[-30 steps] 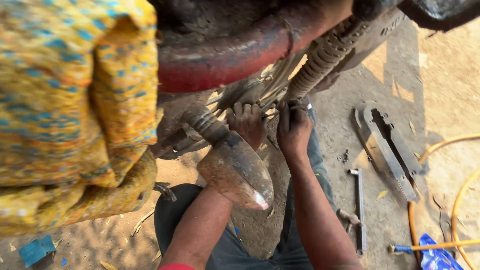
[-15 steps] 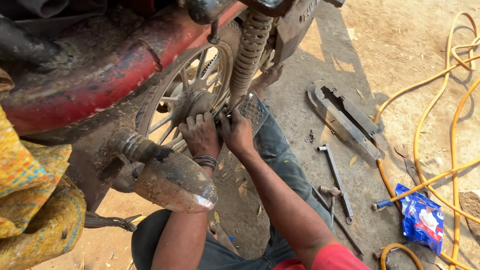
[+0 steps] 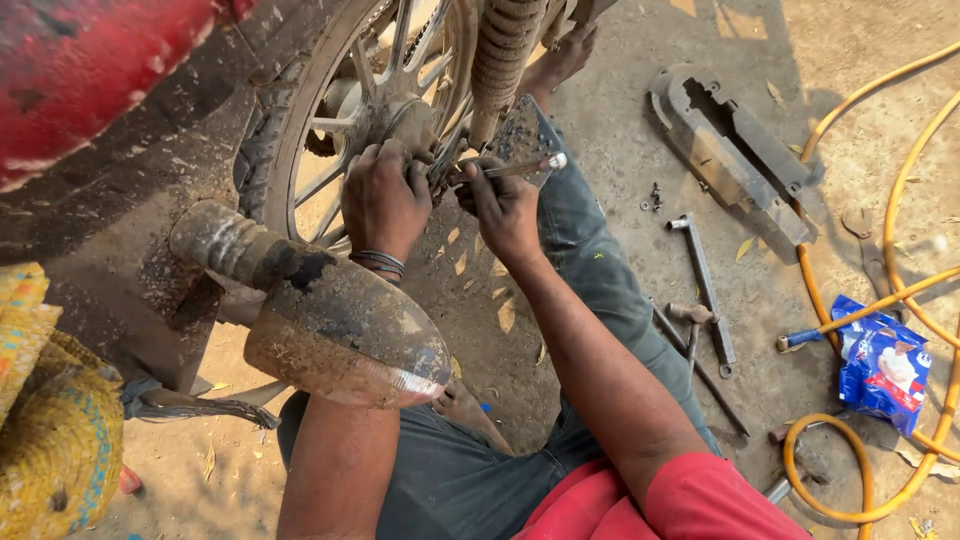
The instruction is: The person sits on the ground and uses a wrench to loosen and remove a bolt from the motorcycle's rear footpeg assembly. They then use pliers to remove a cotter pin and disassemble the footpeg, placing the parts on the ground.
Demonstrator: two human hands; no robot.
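Dusty concrete ground (image 3: 620, 180), yellow hose (image 3: 900, 200), scattered wrenches (image 3: 705, 290)

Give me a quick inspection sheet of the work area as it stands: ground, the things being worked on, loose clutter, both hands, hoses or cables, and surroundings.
Surface: bare dusty concrete ground, sunlit, with a few dry leaves.
Job's things: motorcycle rear wheel, spoked and dirty; metal hand tool at the hub.
Clutter: chain cover, L-shaped wrench, hammer, small loose fasteners, blue and white packet.
Grippers: left hand gripping at the hub; right hand closed on the metal hand tool.
Cables: yellow hose looped over the ground at right.
Surroundings: muddy exhaust muffler, red bodywork, yellow patterned cloth.
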